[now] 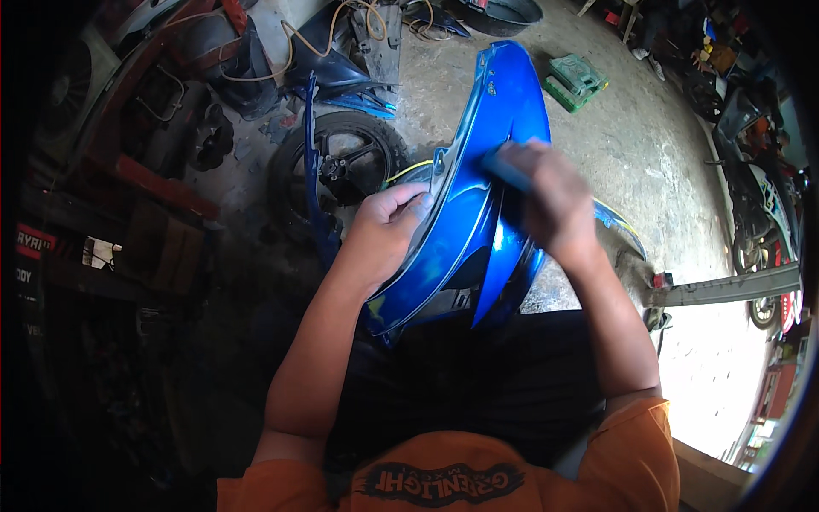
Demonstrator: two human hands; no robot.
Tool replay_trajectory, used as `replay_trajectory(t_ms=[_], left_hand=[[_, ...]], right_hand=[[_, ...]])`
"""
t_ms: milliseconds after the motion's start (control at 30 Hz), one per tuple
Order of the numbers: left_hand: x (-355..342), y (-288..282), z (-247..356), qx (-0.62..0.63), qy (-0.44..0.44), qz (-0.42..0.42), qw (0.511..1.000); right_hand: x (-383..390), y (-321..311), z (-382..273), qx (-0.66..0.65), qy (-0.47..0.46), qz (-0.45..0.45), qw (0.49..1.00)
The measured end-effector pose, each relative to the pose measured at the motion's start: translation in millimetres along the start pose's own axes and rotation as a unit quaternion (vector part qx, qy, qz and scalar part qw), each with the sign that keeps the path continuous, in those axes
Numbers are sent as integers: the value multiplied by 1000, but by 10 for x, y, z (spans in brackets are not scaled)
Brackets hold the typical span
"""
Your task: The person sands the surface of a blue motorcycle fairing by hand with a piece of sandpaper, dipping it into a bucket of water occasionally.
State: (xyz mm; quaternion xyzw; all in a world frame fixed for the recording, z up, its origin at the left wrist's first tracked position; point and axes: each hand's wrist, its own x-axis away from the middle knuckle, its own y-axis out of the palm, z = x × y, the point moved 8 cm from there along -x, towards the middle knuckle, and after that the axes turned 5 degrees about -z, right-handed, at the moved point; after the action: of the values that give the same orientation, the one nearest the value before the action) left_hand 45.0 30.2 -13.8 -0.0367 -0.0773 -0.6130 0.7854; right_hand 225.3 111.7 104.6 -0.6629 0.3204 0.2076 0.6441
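A glossy blue motorcycle body panel (508,94) with pale dull patches along its edge stands angled up from my lap, above my dark-clothed legs. My left hand (388,230) grips the panel's left edge, thumb on the rim. My right hand (550,196), blurred by motion, has its fingers closed on a flat blue-teal pad (503,166) at the panel's upper middle, hiding part of the surface there. Behind the panel, another blue trim piece (614,222) with a yellow line pokes out to the right.
A loose wheel (341,166), a long blue strip (313,188) and dark panels (328,43) lie beyond. A basin (503,17) and green case (573,84) sit on the concrete floor. A red metal frame (183,192) is left; motorcycles (759,230) and a grey beam (725,286) are right.
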Motion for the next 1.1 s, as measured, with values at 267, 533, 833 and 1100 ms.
replay_trajectory(t_ms=[267, 533, 833, 1100], left_hand=[[-13, -4, 20, 32, 0, -6, 999], [8, -65, -82, 27, 1, -5, 1000], [32, -53, 3, -11, -3, 5, 1000], [-17, -43, -26, -18, -3, -6, 1000]], right_hand=[[64, 34, -20, -36, 7, -15, 999], [85, 200, -352, -82, -67, -72, 992], [98, 231, -342, -81, -51, -86, 992], [94, 219, -287, -94, -59, -104, 988]])
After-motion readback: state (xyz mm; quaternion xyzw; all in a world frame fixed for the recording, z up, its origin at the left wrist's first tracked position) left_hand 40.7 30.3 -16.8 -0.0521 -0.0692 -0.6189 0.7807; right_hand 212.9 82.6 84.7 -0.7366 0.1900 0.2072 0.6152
